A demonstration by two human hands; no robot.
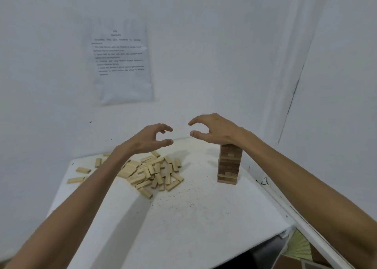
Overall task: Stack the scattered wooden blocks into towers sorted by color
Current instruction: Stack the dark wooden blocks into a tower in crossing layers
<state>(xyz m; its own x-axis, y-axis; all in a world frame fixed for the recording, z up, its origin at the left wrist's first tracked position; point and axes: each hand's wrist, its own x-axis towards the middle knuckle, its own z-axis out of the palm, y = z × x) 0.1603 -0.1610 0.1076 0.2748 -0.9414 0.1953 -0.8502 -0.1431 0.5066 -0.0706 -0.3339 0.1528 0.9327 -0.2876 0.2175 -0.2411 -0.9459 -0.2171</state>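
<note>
Head view: left hand and right hand hover above the table, loosely curved, thumbs apart from fingers, holding nothing. Pale blocks lie heaped far left. The brown tower stands far right. The pale tower is best started well clear of it, each layer squared.

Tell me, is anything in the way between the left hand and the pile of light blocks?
No, nothing visible. The left hand hovers empty over the pile of light wooden blocks with only air between. The dark block tower stands off to the right, below the right hand.
</note>
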